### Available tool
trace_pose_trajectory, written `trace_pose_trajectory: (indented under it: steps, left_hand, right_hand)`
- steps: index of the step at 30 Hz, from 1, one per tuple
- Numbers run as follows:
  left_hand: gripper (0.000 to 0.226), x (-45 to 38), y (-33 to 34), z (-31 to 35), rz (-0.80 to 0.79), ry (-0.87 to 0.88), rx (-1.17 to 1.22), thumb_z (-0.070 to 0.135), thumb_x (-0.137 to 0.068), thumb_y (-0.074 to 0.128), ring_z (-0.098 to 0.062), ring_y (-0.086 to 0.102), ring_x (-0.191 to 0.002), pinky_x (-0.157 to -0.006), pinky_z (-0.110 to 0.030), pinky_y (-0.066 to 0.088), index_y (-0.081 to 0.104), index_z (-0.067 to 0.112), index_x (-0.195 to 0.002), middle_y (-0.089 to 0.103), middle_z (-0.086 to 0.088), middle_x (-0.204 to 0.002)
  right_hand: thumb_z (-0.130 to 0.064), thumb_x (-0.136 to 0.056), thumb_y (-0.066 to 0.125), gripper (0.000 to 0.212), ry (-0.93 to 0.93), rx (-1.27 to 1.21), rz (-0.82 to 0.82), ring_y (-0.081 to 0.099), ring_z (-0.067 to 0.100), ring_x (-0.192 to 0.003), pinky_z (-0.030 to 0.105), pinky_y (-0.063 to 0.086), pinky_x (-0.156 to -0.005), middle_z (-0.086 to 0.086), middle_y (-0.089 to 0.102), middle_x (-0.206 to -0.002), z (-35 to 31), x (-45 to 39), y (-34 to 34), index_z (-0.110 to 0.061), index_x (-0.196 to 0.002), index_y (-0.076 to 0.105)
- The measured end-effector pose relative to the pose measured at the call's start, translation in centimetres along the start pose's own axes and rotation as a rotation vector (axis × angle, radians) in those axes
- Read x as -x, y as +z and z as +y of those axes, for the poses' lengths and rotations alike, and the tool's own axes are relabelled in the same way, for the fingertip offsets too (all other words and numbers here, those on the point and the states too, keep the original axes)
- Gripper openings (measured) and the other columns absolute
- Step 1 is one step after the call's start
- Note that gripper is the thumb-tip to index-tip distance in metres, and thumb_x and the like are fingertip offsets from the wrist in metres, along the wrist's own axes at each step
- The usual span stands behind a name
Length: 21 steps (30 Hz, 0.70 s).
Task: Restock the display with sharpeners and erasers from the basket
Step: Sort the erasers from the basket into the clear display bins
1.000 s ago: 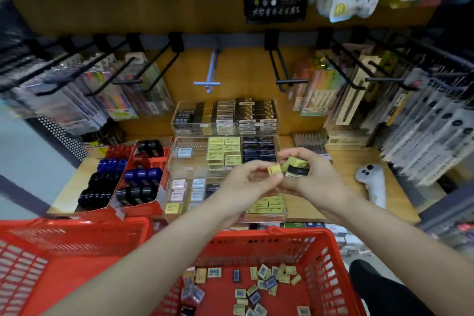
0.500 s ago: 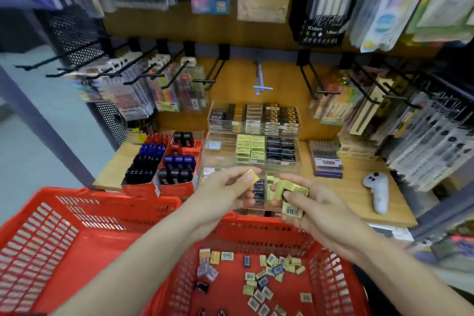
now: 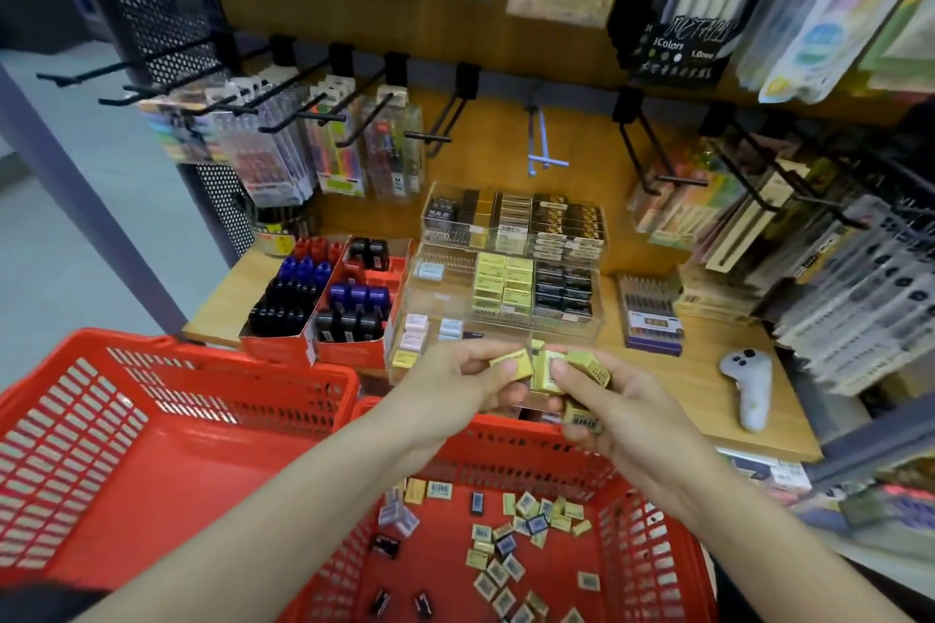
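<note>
Currently, the left hand [image 3: 468,382] pinches one yellow eraser [image 3: 513,363]; the right hand [image 3: 614,407] grips a cluster of yellow erasers [image 3: 561,369] just before the clear display tray [image 3: 506,299]. The tray is partly stocked. Many loose erasers remain in the red basket [image 3: 652,567], so restocking appears far from complete.

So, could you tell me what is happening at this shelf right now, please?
A person is restocking small erasers. The left hand pinches one yellow eraser, while the right hand holds a cluster of yellow erasers, just in front of the clear acrylic display. Below, the right red basket holds many loose erasers; the left red basket shows none.
</note>
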<state>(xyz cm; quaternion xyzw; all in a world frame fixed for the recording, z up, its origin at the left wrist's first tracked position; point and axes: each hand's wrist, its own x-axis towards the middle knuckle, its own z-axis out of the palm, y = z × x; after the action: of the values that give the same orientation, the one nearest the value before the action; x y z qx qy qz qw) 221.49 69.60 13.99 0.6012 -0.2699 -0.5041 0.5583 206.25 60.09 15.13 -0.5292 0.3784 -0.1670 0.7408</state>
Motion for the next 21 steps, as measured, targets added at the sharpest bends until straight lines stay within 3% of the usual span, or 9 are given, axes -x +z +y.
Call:
trace_pose_trajectory:
  steps: [4, 7, 10, 15, 18, 21]
  left_hand:
    - [0.018, -0.4, 0.2, 0.0, 0.009, 0.032, -0.11, 0.012, -0.099, 0.058, -0.011, 0.067, -0.072, -0.07, -0.018, 0.053, 0.068, 0.02, -0.112, 0.071, -0.009, -0.088]
    - [0.021, -0.5, 0.8, 0.0, -0.011, 0.004, -0.112, 0.01, -0.095, 0.064, -0.015, 0.072, -0.089, -0.076, -0.019, 0.054, 0.069, 0.025, -0.109, 0.072, -0.006, -0.106]
    - [0.025, -0.7, 1.4, -0.1, -0.013, 0.009, -0.094, 0.007, -0.092, 0.067, -0.014, 0.072, -0.096, -0.082, -0.02, 0.056, 0.07, 0.025, -0.109, 0.072, -0.005, -0.108]
    - [0.023, -1.0, 1.8, 0.1, 0.071, -0.184, 0.296, 0.004, -0.09, 0.067, -0.022, 0.073, -0.096, -0.082, -0.033, 0.06, 0.068, 0.008, -0.113, 0.074, -0.011, -0.104]
    - [0.026, -1.1, 2.2, 0.3, 0.001, -0.348, 0.561, -0.001, -0.09, 0.063, -0.031, 0.072, -0.1, -0.082, -0.042, 0.06, 0.064, 0.0, -0.116, 0.073, -0.019, -0.108]
    - [0.019, -0.8, 2.5, 0.5, -0.04, -0.42, 0.673, -0.004, -0.091, 0.06, -0.035, 0.072, -0.095, -0.079, -0.043, 0.06, 0.063, -0.004, -0.11, 0.071, -0.026, -0.106]
  right_hand:
    - [-0.019, -0.084, 0.072, 0.03, 0.056, -0.095, 0.071, 0.066, 0.013, -0.073, 0.022, 0.046, -0.05, 0.01, 0.071, -0.09, 0.0, -0.1, -0.5, -0.012, -0.113, 0.07]
    - [-0.021, -0.081, 0.074, 0.032, 0.053, -0.09, 0.123, 0.068, 0.011, -0.069, 0.02, 0.045, -0.047, 0.009, 0.073, -0.089, -0.1, 0.0, -0.9, -0.011, -0.111, 0.07]
    - [-0.026, -0.079, 0.076, 0.032, 0.052, -0.063, 0.136, 0.063, 0.007, -0.06, 0.021, 0.043, -0.049, 0.006, 0.072, -0.085, -0.1, 0.2, -1.2, -0.013, -0.108, 0.071]
    - [-0.033, -0.075, 0.076, 0.035, 0.02, -0.058, 0.134, 0.057, 0.007, -0.06, 0.022, 0.045, -0.054, 0.002, 0.067, -0.078, 0.0, 0.4, -1.6, -0.016, -0.106, 0.073]
    - [-0.028, -0.072, 0.075, 0.034, -0.047, -0.074, 0.102, 0.053, 0.009, -0.059, 0.023, 0.045, -0.058, -0.001, 0.065, -0.075, 0.0, 0.6, -1.7, -0.019, -0.105, 0.073]
    - [-0.023, -0.071, 0.075, 0.031, -0.103, -0.064, 0.029, 0.05, 0.013, -0.061, 0.026, 0.049, -0.066, 0.003, 0.069, -0.082, -0.1, 0.8, -1.6, -0.023, -0.102, 0.075]
